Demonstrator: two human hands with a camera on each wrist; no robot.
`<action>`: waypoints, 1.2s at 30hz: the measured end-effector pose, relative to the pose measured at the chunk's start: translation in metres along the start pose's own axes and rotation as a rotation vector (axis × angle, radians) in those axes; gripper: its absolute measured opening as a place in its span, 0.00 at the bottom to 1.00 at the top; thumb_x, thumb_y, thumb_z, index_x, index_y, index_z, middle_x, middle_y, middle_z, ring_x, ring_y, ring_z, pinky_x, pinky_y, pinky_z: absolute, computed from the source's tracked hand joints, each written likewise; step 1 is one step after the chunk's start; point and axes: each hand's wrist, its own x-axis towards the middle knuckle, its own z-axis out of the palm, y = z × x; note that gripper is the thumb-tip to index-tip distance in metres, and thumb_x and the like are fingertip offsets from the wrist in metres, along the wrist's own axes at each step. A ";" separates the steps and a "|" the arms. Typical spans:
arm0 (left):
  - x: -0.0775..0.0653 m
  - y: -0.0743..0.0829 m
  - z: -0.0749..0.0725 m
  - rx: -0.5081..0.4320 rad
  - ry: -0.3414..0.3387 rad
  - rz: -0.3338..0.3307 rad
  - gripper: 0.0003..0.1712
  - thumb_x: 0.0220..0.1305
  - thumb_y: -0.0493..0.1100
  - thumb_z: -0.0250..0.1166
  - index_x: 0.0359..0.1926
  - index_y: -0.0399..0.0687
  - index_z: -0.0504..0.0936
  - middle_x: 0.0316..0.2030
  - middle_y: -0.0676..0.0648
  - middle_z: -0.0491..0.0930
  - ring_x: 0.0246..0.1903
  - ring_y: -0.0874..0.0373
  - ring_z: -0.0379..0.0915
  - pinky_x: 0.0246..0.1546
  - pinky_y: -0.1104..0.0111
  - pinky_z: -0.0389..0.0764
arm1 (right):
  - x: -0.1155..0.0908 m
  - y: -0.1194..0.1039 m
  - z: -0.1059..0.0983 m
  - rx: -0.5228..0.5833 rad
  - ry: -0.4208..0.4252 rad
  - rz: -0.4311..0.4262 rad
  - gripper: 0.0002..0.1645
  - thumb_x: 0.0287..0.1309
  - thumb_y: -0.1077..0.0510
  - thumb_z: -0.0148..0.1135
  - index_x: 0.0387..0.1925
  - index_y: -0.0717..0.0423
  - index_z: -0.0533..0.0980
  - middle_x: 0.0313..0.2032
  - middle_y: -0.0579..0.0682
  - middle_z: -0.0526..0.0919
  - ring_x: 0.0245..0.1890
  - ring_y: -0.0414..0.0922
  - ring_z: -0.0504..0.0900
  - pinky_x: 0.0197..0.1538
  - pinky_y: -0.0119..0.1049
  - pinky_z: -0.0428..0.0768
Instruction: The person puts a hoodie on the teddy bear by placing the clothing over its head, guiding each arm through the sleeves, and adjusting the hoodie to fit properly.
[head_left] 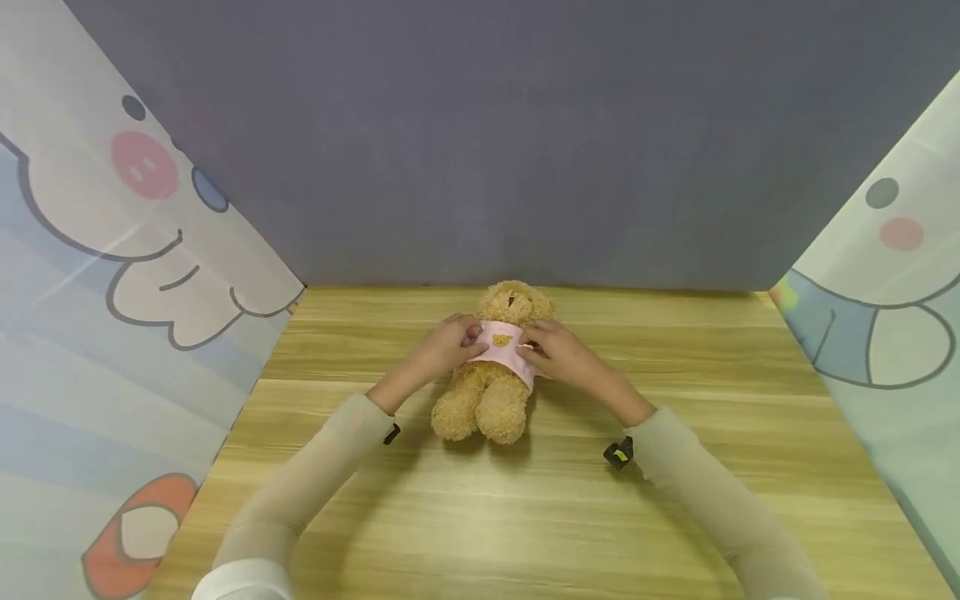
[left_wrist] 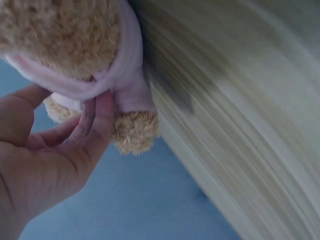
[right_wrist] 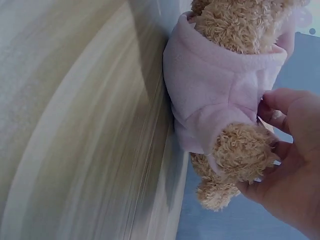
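Note:
A tan teddy bear (head_left: 489,385) in a pink shirt (head_left: 510,357) lies on its back, head toward the far wall and legs toward me. My left hand (head_left: 448,346) grips it at one side, thumb over the shirt front. In the left wrist view, the left fingers (left_wrist: 102,117) tuck under the pink cloth beside a furry arm (left_wrist: 134,132). At the opposite side my right hand (head_left: 561,354) holds the shirt by the other arm. The right wrist view shows its fingers (right_wrist: 282,100) at the sleeve, curled around the furry arm (right_wrist: 242,152).
The bear rests on a wood-grain table (head_left: 480,517), near its far edge. Behind stands a grey wall (head_left: 480,150). Cartoon-printed panels flank the table, one at the left (head_left: 67,275) and one at the right (head_left: 900,333).

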 end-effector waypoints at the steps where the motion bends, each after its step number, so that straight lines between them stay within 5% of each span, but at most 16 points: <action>1: 0.002 -0.001 0.000 -0.010 -0.003 0.008 0.23 0.70 0.47 0.67 0.57 0.36 0.78 0.43 0.42 0.77 0.39 0.53 0.73 0.42 0.62 0.79 | 0.000 0.000 0.000 -0.005 0.002 0.002 0.09 0.69 0.58 0.63 0.43 0.61 0.81 0.41 0.53 0.81 0.40 0.47 0.79 0.46 0.41 0.82; 5: 0.010 -0.005 0.001 -0.005 -0.033 0.039 0.23 0.71 0.47 0.67 0.58 0.35 0.79 0.44 0.42 0.78 0.41 0.52 0.74 0.45 0.61 0.80 | 0.000 -0.006 0.000 -0.017 -0.018 0.034 0.11 0.69 0.53 0.63 0.43 0.58 0.80 0.40 0.51 0.80 0.40 0.46 0.77 0.47 0.44 0.80; 9: 0.011 -0.007 0.000 -0.029 -0.072 0.034 0.14 0.71 0.47 0.66 0.43 0.38 0.81 0.40 0.43 0.76 0.39 0.53 0.74 0.41 0.63 0.80 | -0.001 -0.016 0.002 -0.050 -0.053 0.097 0.22 0.64 0.41 0.68 0.43 0.55 0.78 0.41 0.49 0.78 0.42 0.46 0.75 0.64 0.58 0.73; 12: 0.009 -0.007 0.000 -0.044 -0.071 0.048 0.13 0.73 0.45 0.64 0.33 0.41 0.77 0.35 0.43 0.72 0.35 0.54 0.72 0.36 0.65 0.77 | -0.002 -0.021 0.005 -0.117 -0.052 0.125 0.25 0.59 0.39 0.70 0.43 0.54 0.76 0.41 0.49 0.77 0.42 0.47 0.75 0.67 0.61 0.69; 20: -0.017 0.002 0.012 0.015 -0.055 0.193 0.10 0.72 0.46 0.65 0.39 0.45 0.75 0.48 0.44 0.71 0.40 0.56 0.71 0.41 0.68 0.78 | -0.007 -0.021 0.004 -0.153 -0.064 0.176 0.20 0.60 0.46 0.72 0.41 0.55 0.75 0.39 0.49 0.75 0.36 0.45 0.73 0.41 0.41 0.79; 24: -0.027 0.005 0.019 0.007 -0.005 0.227 0.14 0.65 0.45 0.72 0.39 0.46 0.75 0.44 0.46 0.73 0.39 0.57 0.73 0.40 0.71 0.80 | -0.012 -0.018 0.004 -0.048 -0.013 0.161 0.26 0.56 0.51 0.76 0.47 0.60 0.73 0.44 0.52 0.75 0.38 0.45 0.75 0.42 0.38 0.81; 29: -0.034 0.007 0.027 0.027 0.066 0.265 0.12 0.63 0.41 0.74 0.35 0.45 0.76 0.37 0.49 0.74 0.34 0.60 0.71 0.34 0.72 0.77 | -0.017 -0.020 0.014 -0.020 0.068 0.006 0.16 0.54 0.62 0.75 0.40 0.57 0.75 0.40 0.50 0.79 0.41 0.46 0.76 0.44 0.37 0.81; 36: -0.041 0.004 0.032 0.054 0.134 0.298 0.13 0.63 0.37 0.72 0.29 0.45 0.73 0.32 0.50 0.72 0.32 0.59 0.69 0.33 0.70 0.75 | -0.024 -0.013 0.015 0.016 0.065 0.016 0.15 0.47 0.69 0.71 0.33 0.53 0.75 0.32 0.45 0.77 0.35 0.42 0.71 0.36 0.34 0.76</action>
